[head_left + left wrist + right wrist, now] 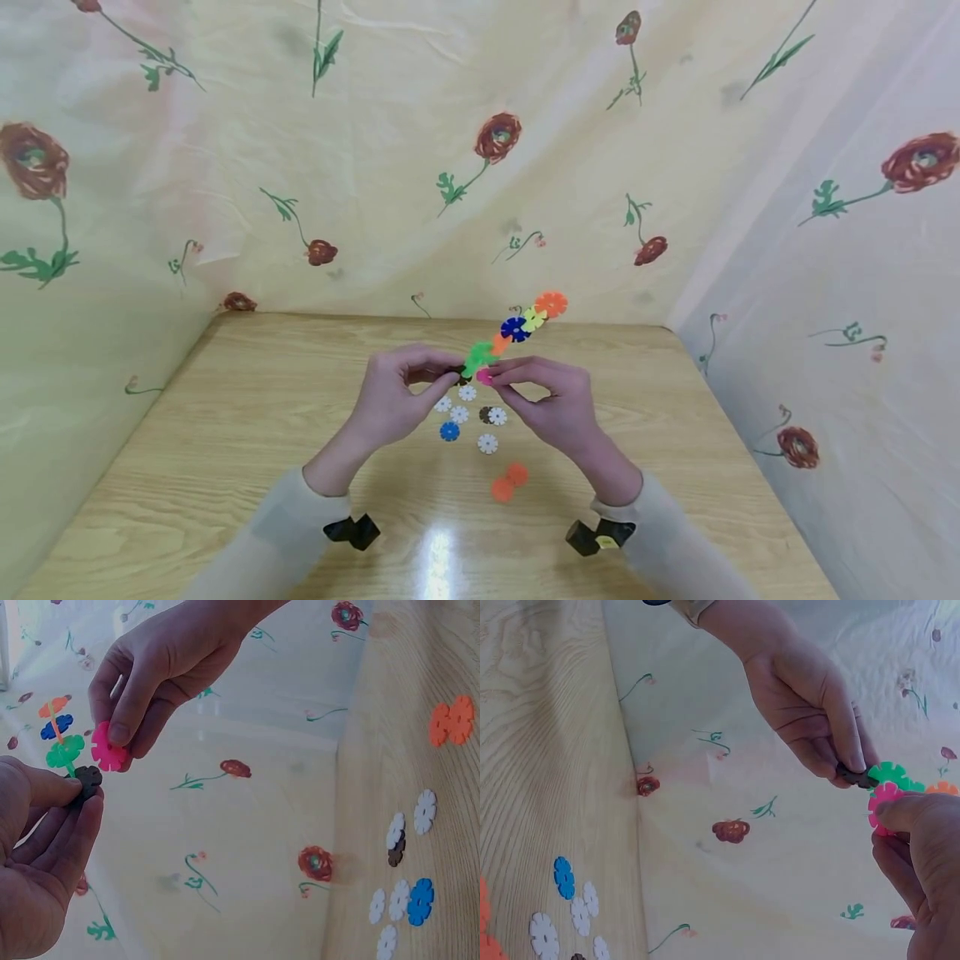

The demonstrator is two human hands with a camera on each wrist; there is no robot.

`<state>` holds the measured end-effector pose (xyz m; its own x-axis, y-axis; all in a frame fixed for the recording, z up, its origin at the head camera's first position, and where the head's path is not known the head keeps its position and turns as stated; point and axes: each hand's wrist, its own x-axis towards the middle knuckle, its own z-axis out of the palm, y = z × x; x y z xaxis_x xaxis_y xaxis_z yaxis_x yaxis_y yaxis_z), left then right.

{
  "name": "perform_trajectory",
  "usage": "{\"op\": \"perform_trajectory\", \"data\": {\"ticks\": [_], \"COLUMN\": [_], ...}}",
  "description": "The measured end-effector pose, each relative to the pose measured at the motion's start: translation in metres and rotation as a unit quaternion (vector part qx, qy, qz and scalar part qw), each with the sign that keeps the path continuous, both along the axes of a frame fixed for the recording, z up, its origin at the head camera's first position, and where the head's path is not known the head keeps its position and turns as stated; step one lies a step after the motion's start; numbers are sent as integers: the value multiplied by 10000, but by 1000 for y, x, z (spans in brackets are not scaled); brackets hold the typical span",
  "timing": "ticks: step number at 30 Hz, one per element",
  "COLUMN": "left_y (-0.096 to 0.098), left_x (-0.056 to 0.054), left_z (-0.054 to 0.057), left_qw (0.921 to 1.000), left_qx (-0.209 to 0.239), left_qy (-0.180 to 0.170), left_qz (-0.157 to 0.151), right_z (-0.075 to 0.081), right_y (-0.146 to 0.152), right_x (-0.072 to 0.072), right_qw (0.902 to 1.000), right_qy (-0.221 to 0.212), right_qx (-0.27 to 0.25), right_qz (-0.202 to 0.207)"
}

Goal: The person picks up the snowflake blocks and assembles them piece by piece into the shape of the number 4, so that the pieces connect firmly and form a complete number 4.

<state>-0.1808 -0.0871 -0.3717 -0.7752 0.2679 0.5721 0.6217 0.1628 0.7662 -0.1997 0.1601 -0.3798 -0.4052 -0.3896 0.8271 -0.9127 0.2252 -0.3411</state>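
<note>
My left hand pinches a dark brown notched disc between thumb and fingers. From that disc a joined chain runs up and to the right: green discs, an orange one, a dark blue disc, a yellow disc and an orange disc at the far end. My right hand pinches a pink notched disc by its edge. The pink disc is close beside the green and brown discs, overlapping the green in the right wrist view. Both hands are raised above the table.
On the wooden table lie several loose white discs, a blue disc and a brown disc partly under a white one. Two orange discs lie nearer the front. Flower-patterned cloth surrounds the table's back and sides.
</note>
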Motion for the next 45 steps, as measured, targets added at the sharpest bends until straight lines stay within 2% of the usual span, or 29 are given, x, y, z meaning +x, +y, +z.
{"op": "perform_trajectory", "data": {"ticks": [13,25,36,42,45], "left_y": [1,6,9,10,11], "left_x": [0,1,3,2,1], "left_z": [-2,-4,1,5,5], "left_qw": [9999,9991,9981,9985,9978], "left_qx": [84,271,344,250,365], "left_qy": [39,-299,-444,-406,-431], "left_qz": [-79,-132,-260,-256,-333], "right_z": [0,-2,3,5,6], "right_y": [-7,0,6,5,5], "right_x": [0,-3,-6,-8,-10], "right_qw": [9998,9987,9979,9961,9950], "right_qy": [-182,-146,206,519,700], "right_qx": [32,-161,-109,-35,-15], "right_qz": [53,454,599,710,711]}}
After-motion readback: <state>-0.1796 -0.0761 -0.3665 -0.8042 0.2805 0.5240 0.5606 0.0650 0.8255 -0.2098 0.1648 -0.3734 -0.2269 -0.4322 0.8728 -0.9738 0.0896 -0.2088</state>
